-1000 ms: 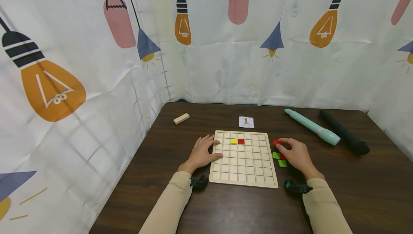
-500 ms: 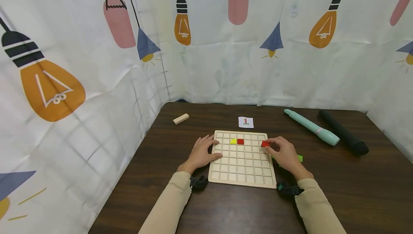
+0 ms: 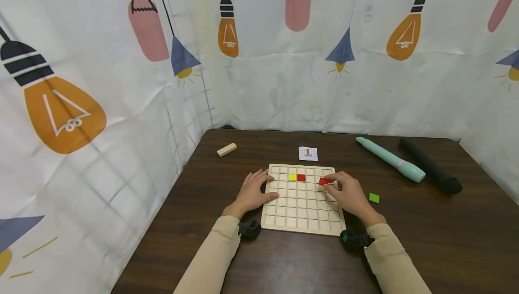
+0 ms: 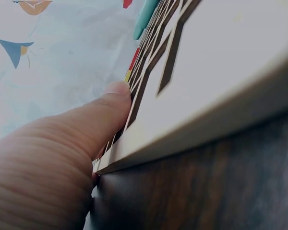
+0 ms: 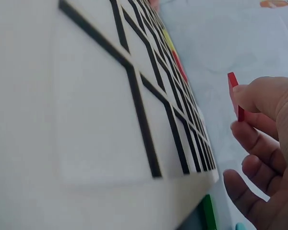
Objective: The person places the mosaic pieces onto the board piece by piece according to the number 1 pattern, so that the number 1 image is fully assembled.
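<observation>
Tile (image 3: 322, 181), red, thin and square, is pinched by the right hand (image 3: 348, 192) over the pale wooden gridded board (image 3: 302, 208), rightward of a seated red square tile (image 3: 301, 178), while the board's left edge is touched by the relaxed left hand (image 3: 250, 193).

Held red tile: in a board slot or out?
Out: right hand pinches the red tile; right wrist view shows it clear of the board.

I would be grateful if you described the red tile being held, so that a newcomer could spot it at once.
On the dark table lies a pale grid board. Near its far right corner, the right hand pinches the red tile. Being held sets it apart from the other red square, which lies on the board beside a yellow piece.
</observation>
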